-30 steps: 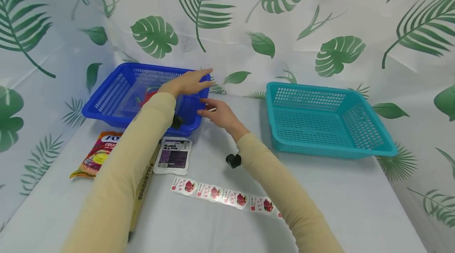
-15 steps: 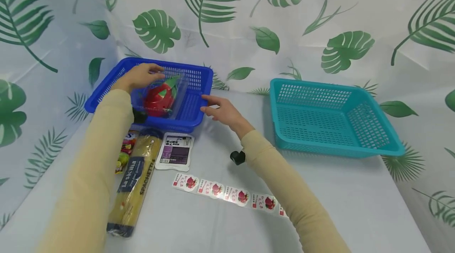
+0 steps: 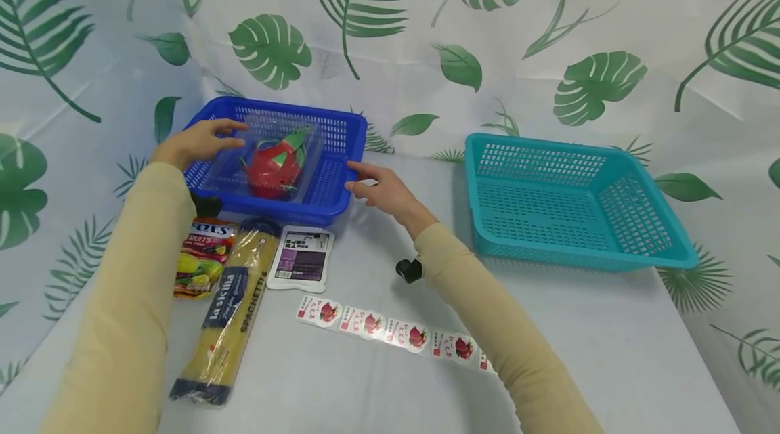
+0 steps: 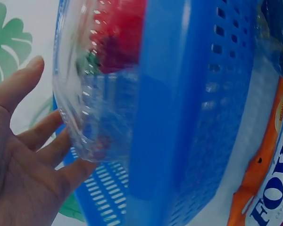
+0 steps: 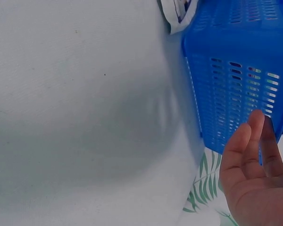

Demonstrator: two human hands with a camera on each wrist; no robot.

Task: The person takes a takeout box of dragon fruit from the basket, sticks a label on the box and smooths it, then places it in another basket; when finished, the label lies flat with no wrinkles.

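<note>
Head view: the box [image 3: 231,170], with the red fruit [image 3: 274,166] inside, lies in the blue basket [image 3: 292,210], towards ten o'clock of the frame; the fruit's green tip points to about one o'clock, its long axis running from seven to one. At the box's nine o'clock end is the left hand [image 3: 198,143], thumb and fingers apart; at the basket's three o'clock wall is the right hand [image 3: 390,191], fingers loosely bent and parted. Contact cannot be told for either. Desk [image 3: 365,271] stretches from that wall to the teal basket [image 3: 579,254] at three o'clock, whose four o'clock corner reaches the desk's edge. The left sleeve [image 3: 122,298] covers the packet's [image 3: 201,261] nine o'clock side; the right sleeve [image 3: 500,326] hides the stickers' [image 3: 372,323] four o'clock end. Left wrist view cuts off the fruit at twelve.
</note>
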